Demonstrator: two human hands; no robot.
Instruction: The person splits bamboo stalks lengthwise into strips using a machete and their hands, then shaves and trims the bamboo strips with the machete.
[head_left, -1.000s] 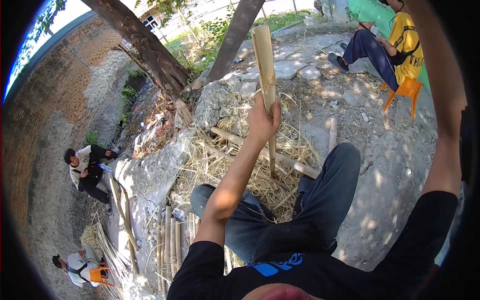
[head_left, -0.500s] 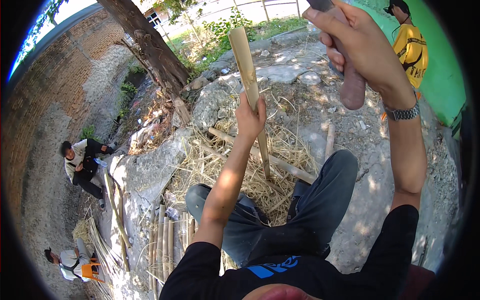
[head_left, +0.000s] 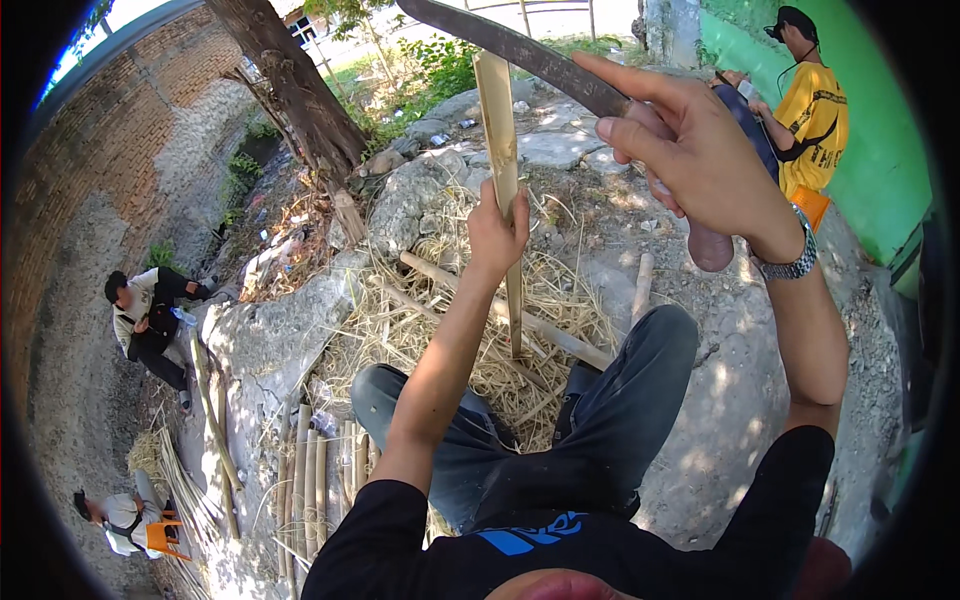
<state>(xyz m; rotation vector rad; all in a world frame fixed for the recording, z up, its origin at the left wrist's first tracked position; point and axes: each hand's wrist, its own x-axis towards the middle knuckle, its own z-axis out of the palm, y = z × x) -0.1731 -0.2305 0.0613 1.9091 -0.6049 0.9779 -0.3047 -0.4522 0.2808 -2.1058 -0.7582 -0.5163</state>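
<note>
My left hand [head_left: 497, 232] is wrapped round a split piece of bamboo [head_left: 500, 130] at about its middle. The bamboo stands nearly upright, hollow side showing, and its lower end comes down to the straw-like shavings [head_left: 450, 345] between my legs. In my right hand [head_left: 705, 160] is a machete [head_left: 550, 68], gripped by its rounded wooden handle. The dark blade points up and left, across the bamboo's top end in this view; whether the two touch I cannot tell. My right index finger lies stretched along the base of the blade.
A thick bamboo pole [head_left: 540, 325] lies over the shavings. Several cut poles [head_left: 310, 470] lie at left, near long sticks [head_left: 212, 420]. Two people [head_left: 150, 320] sit at far left; a person in yellow [head_left: 815, 120] sits by the green wall [head_left: 875, 130]. A tree trunk [head_left: 290, 85] rises behind rocks.
My right hand has come down and slightly left, bringing the machete's blade into view across the bamboo's top. My left hand keeps its hold, with the bamboo now more upright.
</note>
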